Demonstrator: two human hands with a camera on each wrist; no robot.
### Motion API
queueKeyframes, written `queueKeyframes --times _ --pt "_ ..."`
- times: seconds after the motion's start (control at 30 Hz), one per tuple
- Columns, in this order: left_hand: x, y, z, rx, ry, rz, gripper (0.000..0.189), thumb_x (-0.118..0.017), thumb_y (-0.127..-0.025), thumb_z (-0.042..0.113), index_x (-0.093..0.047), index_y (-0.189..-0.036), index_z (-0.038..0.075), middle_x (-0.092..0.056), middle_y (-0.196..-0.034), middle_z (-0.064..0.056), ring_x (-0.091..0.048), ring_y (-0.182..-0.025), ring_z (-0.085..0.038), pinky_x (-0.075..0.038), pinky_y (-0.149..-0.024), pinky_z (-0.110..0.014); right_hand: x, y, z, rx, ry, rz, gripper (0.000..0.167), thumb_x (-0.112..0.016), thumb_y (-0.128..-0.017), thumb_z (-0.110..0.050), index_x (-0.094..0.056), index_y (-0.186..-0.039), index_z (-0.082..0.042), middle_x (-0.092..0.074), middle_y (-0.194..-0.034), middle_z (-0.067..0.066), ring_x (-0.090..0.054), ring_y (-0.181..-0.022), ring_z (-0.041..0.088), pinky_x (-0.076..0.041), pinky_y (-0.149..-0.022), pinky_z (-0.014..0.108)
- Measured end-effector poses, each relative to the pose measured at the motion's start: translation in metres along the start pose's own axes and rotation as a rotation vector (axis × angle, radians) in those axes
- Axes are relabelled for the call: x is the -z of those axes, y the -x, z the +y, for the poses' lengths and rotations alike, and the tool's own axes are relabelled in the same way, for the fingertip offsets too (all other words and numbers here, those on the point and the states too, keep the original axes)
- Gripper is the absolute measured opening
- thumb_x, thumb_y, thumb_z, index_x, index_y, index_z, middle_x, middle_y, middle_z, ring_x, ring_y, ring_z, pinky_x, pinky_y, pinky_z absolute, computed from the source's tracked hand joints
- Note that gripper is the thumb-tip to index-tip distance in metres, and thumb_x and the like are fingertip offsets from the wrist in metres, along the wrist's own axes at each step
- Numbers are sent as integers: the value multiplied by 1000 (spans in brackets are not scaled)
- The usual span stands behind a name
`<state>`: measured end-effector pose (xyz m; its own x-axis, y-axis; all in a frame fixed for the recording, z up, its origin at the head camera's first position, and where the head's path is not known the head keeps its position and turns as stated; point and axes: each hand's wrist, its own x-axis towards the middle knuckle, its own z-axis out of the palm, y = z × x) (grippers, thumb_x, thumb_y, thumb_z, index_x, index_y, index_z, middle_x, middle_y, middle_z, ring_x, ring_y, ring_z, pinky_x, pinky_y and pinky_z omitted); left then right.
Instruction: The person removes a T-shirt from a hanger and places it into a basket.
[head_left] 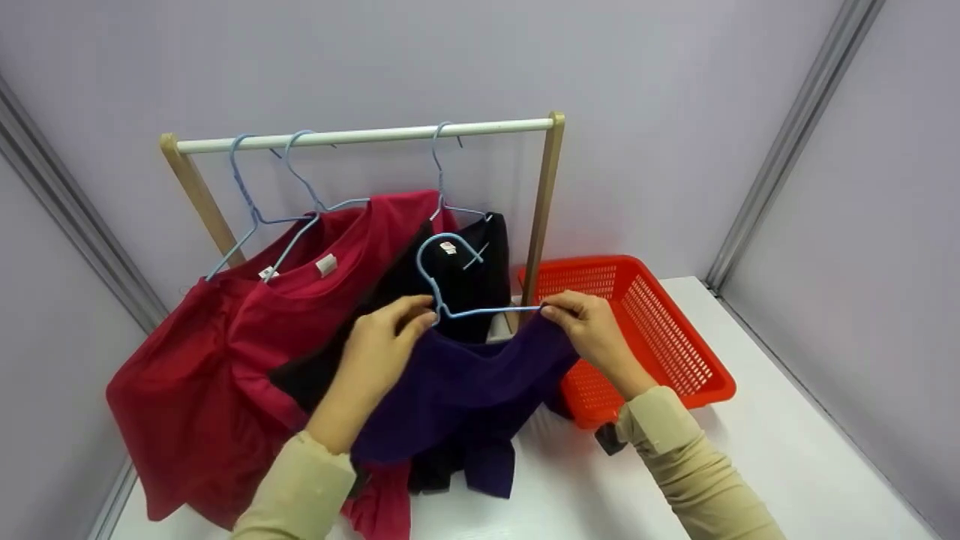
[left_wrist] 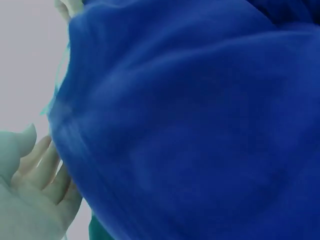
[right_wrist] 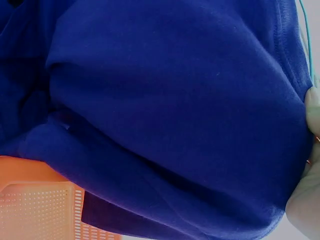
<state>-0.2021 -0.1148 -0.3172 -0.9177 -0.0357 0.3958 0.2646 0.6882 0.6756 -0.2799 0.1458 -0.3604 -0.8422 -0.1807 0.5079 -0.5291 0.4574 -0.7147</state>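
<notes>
A dark purple shirt [head_left: 465,382] hangs spread between both hands, with a light blue clothes hanger [head_left: 495,310] at its neckline. The right hand [head_left: 589,330] pinches the shirt's right shoulder at the end of the hanger's arm. The left hand [head_left: 382,337] is beside the hanger's neck at the other shoulder. In the left wrist view, the thumb of the left hand [left_wrist: 37,195] stands away from its fingers, which touch the edge of the shirt [left_wrist: 175,120] and are partly behind it. In the right wrist view, the shirt [right_wrist: 175,110] hides most of the scene.
A rack with a white rail [head_left: 375,135] and wooden posts stands behind the hands. Red shirts [head_left: 180,390] and a black garment [head_left: 480,277] hang from it on blue hangers. An orange-red plastic basket [head_left: 712,386] is at the right on the white table [head_left: 795,435].
</notes>
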Motion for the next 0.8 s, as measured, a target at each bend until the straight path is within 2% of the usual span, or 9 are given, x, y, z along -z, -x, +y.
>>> queueKeyframes --times 0.17,0.4,0.57,0.8 --pt "-16 -4 9 53 5 -47 28 -67 -87 31 -72 -110 16 -75 -96 -1 -67 -89 -20 -51 -80 -45 2 0 -2 -16 -12 -25 12 -67 -85 -1 -73 -92 6 -73 -91 19 -61 -78 6 -49 -73 17" --pt "-27 -3 13 53 46 -41 18 -61 -91 29 -74 -94 17 -69 -85 1 -60 -79 -15 -47 -70 -34 4 -2 4 -52 -111 -59 12 -65 -85 2 -72 -92 9 -70 -91 23 -56 -74 -5 -46 -71 14" --pt "-30 -1 15 58 -42 0 21 -58 -93 31 -71 -90 15 -66 -81 1 -61 -76 -17 -49 -66 -40 5 -4 5 -97 -186 -93 14 -62 -88 0 -70 -95 11 -70 -90 21 -56 -71 -4 -47 -68 15" --pt "-34 3 15 -19 -151 75 24 -55 -95 28 -67 -89 8 -59 -76 -2 -54 -64 -17 -49 -59 -39 5 -4 6 -116 -189 -58 13 -62 -88 1 -71 -92 9 -70 -87 22 -56 -68 -2 -47 -66 15"
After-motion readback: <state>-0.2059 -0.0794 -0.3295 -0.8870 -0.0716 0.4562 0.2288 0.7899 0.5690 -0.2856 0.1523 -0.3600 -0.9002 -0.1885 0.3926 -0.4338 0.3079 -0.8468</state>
